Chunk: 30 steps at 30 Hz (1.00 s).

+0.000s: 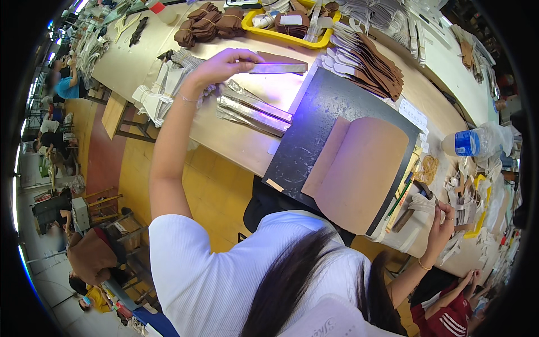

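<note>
My left hand [227, 63], stretched out over the far part of the table, pinches the left end of a narrow pale strip [278, 68]. Behind that strip a brown piece shows. Just below lie several long grey-silver strips [255, 109], lit bluish. My right hand [442, 222] is at the table's right side, fingers closed by a dark brown narrow piece [425, 190] and a whitish bundle [422, 203]; what exactly it grips I cannot make out. Between the hands a black board [297, 135] carries a large curved brown sheet [365, 168].
Brown and white cut pieces [365, 62] fan out behind the board. A yellow tray [289, 38] holds bundles, with brown bundles [205, 25] beside it. At the right stand a blue-labelled plastic container [463, 144] and rubber bands [428, 167]. A person in a red shirt [449, 312] works nearby.
</note>
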{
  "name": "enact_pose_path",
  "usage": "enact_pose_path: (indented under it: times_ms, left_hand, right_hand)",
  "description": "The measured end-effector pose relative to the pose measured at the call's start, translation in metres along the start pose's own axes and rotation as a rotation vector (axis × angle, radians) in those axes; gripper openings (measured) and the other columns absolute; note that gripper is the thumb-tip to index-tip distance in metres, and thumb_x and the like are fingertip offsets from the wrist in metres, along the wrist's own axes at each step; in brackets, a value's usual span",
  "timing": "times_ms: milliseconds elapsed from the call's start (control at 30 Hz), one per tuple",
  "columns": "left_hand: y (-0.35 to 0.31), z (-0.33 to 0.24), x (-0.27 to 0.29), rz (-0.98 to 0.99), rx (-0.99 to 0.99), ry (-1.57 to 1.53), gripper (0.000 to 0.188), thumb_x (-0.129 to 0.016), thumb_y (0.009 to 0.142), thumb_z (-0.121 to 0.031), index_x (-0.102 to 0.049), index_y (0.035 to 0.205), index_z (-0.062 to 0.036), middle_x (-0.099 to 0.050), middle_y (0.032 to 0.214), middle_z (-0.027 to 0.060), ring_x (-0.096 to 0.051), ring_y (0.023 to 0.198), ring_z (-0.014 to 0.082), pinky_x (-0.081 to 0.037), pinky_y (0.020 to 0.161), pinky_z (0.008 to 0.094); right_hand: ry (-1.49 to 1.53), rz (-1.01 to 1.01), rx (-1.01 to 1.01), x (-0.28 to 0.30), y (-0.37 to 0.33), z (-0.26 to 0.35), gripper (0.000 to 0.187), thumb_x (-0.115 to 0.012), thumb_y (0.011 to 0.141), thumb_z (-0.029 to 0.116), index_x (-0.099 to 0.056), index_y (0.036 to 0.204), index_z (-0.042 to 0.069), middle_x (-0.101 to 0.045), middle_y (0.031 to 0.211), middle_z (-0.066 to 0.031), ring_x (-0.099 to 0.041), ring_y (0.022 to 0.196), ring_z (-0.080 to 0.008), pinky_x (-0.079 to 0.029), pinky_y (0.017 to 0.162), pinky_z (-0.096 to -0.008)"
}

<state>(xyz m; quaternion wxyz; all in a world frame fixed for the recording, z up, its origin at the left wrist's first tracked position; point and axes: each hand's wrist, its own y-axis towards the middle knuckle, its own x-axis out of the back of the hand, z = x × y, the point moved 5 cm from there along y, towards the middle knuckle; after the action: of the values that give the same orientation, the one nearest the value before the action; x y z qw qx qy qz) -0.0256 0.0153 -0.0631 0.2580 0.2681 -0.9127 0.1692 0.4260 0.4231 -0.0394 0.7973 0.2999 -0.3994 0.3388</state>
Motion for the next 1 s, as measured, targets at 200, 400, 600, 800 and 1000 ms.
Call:
enact_pose_path:
  times_ms: [200, 400, 600, 800, 1000]
  left_hand:
    - [-0.008, 0.03, -0.01, 0.176, 0.123, 0.05, 0.023, -0.054, 0.088, -0.012, -0.063, 0.108, -0.0038, -0.064, 0.102, 0.005, -0.057, 0.094, 0.0134, -0.044, 0.085, 0.0281]
    - [-0.01, 0.066, -0.031, 0.133, 0.207, 0.504, 0.025, -0.054, 0.084, -0.01, -0.067, 0.105, -0.0134, -0.063, 0.096, 0.0073, -0.057, 0.096, 0.0229, -0.04, 0.089, 0.0333]
    - [-0.013, 0.051, -0.039, 0.032, 0.19, 0.753, 0.028, -0.046, 0.091, -0.025, -0.063, 0.113, -0.0258, -0.058, 0.113, 0.0043, -0.05, 0.112, 0.0233, -0.024, 0.098, 0.0517]
    - [-0.029, 0.019, -0.105, -0.172, -0.082, 0.842, 0.039, -0.038, 0.095, -0.035, -0.047, 0.131, -0.021, -0.044, 0.135, 0.0059, -0.037, 0.128, 0.0231, -0.021, 0.107, 0.0481]
    - [-0.045, 0.033, -0.114, -0.192, -0.085, 0.955, 0.041, -0.036, 0.096, -0.034, -0.043, 0.134, -0.0225, -0.037, 0.143, 0.0022, -0.033, 0.132, 0.0203, -0.021, 0.108, 0.0448]
  right_hand:
    - [0.021, 0.02, 0.013, -0.002, 0.002, 0.0, 0.007, -0.056, 0.086, 0.003, -0.056, 0.091, -0.002, -0.063, 0.089, -0.0106, -0.059, 0.086, -0.0199, -0.043, 0.082, -0.0295]
    - [0.05, 0.019, 0.008, -0.006, 0.002, -0.004, 0.006, -0.056, 0.087, 0.002, -0.055, 0.091, -0.003, -0.063, 0.089, -0.0108, -0.059, 0.086, -0.0196, -0.043, 0.082, -0.0289]
    - [0.025, 0.01, 0.002, -0.004, 0.002, 0.001, 0.006, -0.056, 0.087, 0.002, -0.055, 0.09, -0.003, -0.063, 0.089, -0.0111, -0.059, 0.086, -0.0192, -0.043, 0.082, -0.0288]
    - [0.014, -0.003, 0.017, -0.006, 0.0, 0.001, 0.007, -0.056, 0.087, 0.003, -0.056, 0.091, -0.003, -0.063, 0.09, -0.011, -0.059, 0.086, -0.019, -0.043, 0.082, -0.0289]
    - [0.022, 0.02, 0.011, -0.008, 0.001, 0.002, 0.007, -0.056, 0.087, 0.003, -0.056, 0.091, -0.003, -0.063, 0.089, -0.0106, -0.059, 0.087, -0.0185, -0.043, 0.081, -0.0285]
